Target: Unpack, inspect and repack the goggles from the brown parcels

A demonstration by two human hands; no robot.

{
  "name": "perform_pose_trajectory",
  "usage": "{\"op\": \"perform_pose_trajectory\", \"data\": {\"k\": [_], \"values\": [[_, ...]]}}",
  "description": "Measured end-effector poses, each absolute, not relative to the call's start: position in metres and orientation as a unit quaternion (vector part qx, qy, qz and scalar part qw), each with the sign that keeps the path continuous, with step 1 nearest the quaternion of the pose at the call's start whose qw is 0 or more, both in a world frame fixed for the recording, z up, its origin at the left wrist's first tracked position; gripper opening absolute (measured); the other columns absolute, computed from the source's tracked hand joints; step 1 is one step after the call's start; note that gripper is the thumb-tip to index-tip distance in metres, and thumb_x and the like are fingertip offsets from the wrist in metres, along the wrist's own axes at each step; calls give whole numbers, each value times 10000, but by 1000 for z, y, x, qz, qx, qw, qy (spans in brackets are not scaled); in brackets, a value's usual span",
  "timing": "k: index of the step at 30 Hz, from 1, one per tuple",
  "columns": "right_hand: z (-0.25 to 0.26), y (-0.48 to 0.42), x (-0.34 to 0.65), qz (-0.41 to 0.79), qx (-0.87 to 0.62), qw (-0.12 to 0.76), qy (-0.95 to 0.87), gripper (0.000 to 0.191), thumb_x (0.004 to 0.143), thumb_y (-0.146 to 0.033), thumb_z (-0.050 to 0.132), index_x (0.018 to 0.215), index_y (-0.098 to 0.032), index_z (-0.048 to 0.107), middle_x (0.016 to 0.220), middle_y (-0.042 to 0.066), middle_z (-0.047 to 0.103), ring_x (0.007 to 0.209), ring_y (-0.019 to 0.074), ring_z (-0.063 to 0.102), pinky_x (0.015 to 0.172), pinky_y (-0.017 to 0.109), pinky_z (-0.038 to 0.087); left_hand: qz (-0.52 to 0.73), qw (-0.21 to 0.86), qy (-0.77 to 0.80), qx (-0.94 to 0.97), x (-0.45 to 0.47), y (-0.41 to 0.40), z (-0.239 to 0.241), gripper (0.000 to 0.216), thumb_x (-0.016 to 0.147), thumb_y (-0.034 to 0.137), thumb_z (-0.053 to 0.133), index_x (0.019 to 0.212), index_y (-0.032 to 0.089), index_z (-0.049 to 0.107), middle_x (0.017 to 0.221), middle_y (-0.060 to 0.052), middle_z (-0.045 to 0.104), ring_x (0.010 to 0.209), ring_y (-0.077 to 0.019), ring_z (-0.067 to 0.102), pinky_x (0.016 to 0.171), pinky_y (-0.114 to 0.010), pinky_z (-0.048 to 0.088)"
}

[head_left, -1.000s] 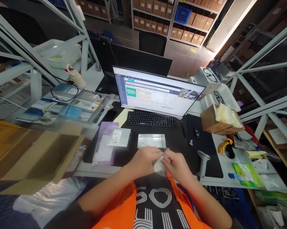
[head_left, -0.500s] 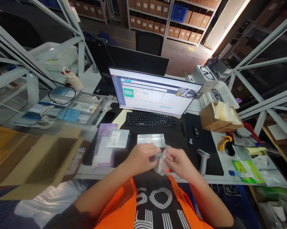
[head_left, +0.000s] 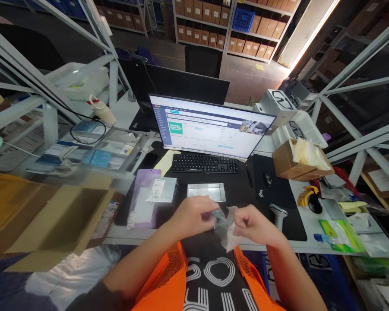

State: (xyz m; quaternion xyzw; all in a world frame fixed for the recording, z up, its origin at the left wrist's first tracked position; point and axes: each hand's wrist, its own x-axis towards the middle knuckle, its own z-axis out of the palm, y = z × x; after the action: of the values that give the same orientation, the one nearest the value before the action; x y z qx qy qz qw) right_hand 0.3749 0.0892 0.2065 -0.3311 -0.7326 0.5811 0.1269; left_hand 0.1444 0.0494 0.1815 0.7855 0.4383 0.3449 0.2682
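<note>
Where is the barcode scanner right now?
In the head view, the barcode scanner stands on the black desk mat, just right of the right hand holding the clear bag, with the mouse behind it.

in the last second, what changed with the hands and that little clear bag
The left hand and right hand have drawn apart, the right one shifting rightward. The clear plastic bag, pinched by both, now spreads out between them and hangs lower. Nothing was let go. The silver tray, purple packet and scanner lie as before.
</note>
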Motion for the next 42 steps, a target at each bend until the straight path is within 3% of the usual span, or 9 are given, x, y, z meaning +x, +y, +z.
{"op": "perform_pose_trajectory", "data": {"k": [4, 8, 12, 20, 25, 28, 32, 36, 42], "values": [[196, 77, 348, 479, -400, 181, -760, 381, 831, -208, 631, 635, -208, 304, 592, -60, 325, 558, 97, 253, 498, 253, 168, 314, 243, 405, 824, 148, 52, 183, 111, 817, 164, 610, 841, 221, 702, 760, -21, 689, 727, -169, 680, 1042, -416, 503], [196, 84, 368, 589, -313, 126, -734, 397, 813, -204, 649, 629, -208, 298, 604, -66, 311, 562, 90, 259, 505, 239, 203, 331, 262, 420, 803, 139, 51, 185, 174, 786, 142, 613, 887, 235, 721, 813, -3, 715, 756, -156, 685, 1091, -417, 462], [205, 91, 390, 637, -264, 74, -720, 461, 768, -201, 701, 595, -206, 273, 576, -76, 277, 550, 82, 236, 501, 236, 202, 344, 290, 422, 787, 135, 50, 187, 202, 778, 140, 612, 907, 235, 734, 808, 9, 717, 742, -143, 681, 1039, -364, 495], [191, 73, 345, 541, -413, 190, -708, 395, 850, -257, 641, 640, -215, 309, 582, -59, 376, 513, 89, 347, 495, 228, 240, 327, 260, 421, 806, 144, 54, 186, 156, 787, 132, 619, 869, 226, 712, 828, -18, 714, 788, -171, 693, 1080, -413, 474], [193, 86, 378, 607, -284, 95, -736, 466, 816, -261, 722, 605, -198, 311, 584, -69, 329, 560, 87, 280, 520, 234, 222, 330, 293, 418, 794, 139, 52, 188, 204, 780, 136, 604, 916, 229, 725, 801, 10, 712, 728, -147, 662, 1152, -446, 395], [199, 94, 396, 622, -274, 87, -729, 465, 830, -258, 703, 594, -199, 307, 571, -72, 296, 557, 88, 242, 511, 245, 194, 348, 298, 418, 785, 139, 53, 190, 218, 755, 113, 596, 896, 218, 725, 742, 30, 686, 661, -126, 621, 1148, -431, 399], [201, 91, 382, 611, -342, 127, -702, 411, 852, -237, 619, 632, -215, 272, 591, -67, 281, 558, 96, 249, 507, 242, 208, 344, 237, 415, 808, 147, 57, 192, 247, 713, 69, 582, 884, 188, 715, 733, 14, 673, 657, -137, 613, 1161, -428, 382], [195, 81, 352, 486, -419, 158, -751, 338, 845, -171, 572, 668, -213, 288, 610, -55, 318, 571, 106, 278, 513, 246, 207, 284, 131, 380, 870, 153, 60, 191, 223, 660, -2, 506, 720, 167, 639, 665, -12, 617, 646, -160, 590, 1195, -473, 327], [192, 87, 371, 568, -341, 130, -738, 364, 875, -203, 565, 650, -214, 279, 599, -57, 333, 566, 103, 311, 527, 234, 252, 299, 209, 405, 838, 135, 62, 192, 282, 719, 62, 567, 926, 206, 694, 873, 12, 723, 842, -157, 668, 1228, -529, 231]]}}
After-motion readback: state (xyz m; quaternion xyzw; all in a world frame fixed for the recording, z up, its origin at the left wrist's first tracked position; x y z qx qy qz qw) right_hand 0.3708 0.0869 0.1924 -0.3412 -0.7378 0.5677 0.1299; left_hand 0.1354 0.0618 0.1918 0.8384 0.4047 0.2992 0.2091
